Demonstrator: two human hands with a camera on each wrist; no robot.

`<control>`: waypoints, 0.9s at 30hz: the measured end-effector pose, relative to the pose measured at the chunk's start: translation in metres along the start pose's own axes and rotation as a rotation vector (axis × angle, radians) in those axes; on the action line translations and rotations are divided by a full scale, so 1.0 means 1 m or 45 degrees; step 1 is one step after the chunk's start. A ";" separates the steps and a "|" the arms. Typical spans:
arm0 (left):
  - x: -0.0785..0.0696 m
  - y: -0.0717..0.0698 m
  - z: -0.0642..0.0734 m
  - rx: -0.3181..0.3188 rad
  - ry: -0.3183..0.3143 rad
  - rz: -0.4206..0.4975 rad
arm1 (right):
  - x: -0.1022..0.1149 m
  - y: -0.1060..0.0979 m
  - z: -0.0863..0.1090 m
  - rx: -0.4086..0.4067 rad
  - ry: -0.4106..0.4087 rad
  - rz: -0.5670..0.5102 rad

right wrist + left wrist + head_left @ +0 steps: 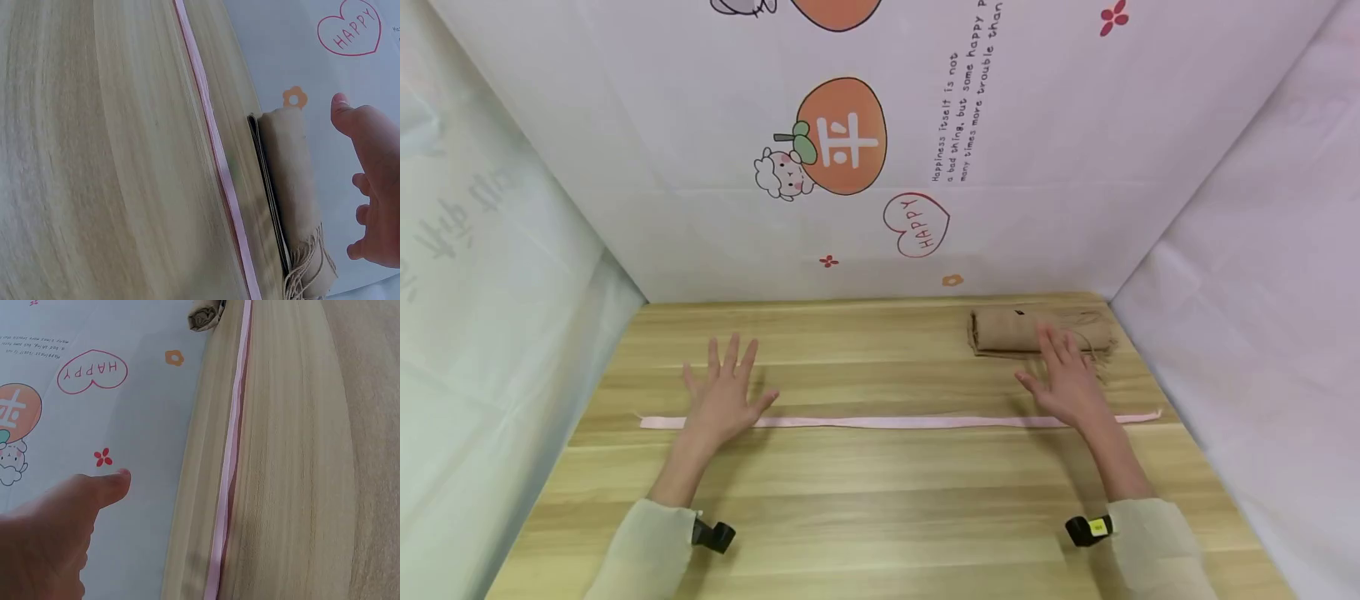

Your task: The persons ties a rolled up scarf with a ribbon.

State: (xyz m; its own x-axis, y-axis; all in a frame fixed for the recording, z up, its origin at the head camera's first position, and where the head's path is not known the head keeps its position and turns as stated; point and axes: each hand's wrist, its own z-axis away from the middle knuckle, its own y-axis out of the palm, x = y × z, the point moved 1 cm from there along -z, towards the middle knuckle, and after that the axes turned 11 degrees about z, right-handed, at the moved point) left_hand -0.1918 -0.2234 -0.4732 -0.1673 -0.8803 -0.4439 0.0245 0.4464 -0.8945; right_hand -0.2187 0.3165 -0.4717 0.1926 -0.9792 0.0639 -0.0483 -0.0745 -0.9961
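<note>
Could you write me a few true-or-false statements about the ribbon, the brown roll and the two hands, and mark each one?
1. The pink ribbon lies lengthwise across the table. True.
2. The brown roll has fringe at one end. True.
3. The roll lies on the left side of the table. False: it lies on the right side, towards the back.
4. The right hand is nearer the roll than the left hand is. True.
5. The left hand grips the ribbon. False: its fingers are spread and it holds nothing.
</note>
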 end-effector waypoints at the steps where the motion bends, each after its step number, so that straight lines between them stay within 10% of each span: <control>1: -0.001 0.002 -0.001 0.018 -0.004 0.012 | -0.002 0.000 0.000 -0.003 -0.006 -0.005; 8: -0.022 0.022 -0.023 0.110 0.059 0.203 | -0.027 0.000 -0.008 -0.091 -0.017 -0.177; 17: -0.094 0.062 -0.074 0.281 0.133 0.667 | -0.078 -0.011 -0.030 -0.194 0.004 -0.300; 27: -0.163 0.117 -0.118 0.396 0.075 0.910 | -0.110 -0.012 -0.063 -0.020 0.202 -0.339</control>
State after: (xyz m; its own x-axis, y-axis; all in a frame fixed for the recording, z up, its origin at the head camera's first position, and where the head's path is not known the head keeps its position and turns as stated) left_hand -0.2776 -0.0091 -0.4997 -0.0587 -0.3823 -0.9222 0.4196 0.8288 -0.3702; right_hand -0.3012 0.4129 -0.4629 0.0452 -0.9420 0.3326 -0.0323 -0.3342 -0.9420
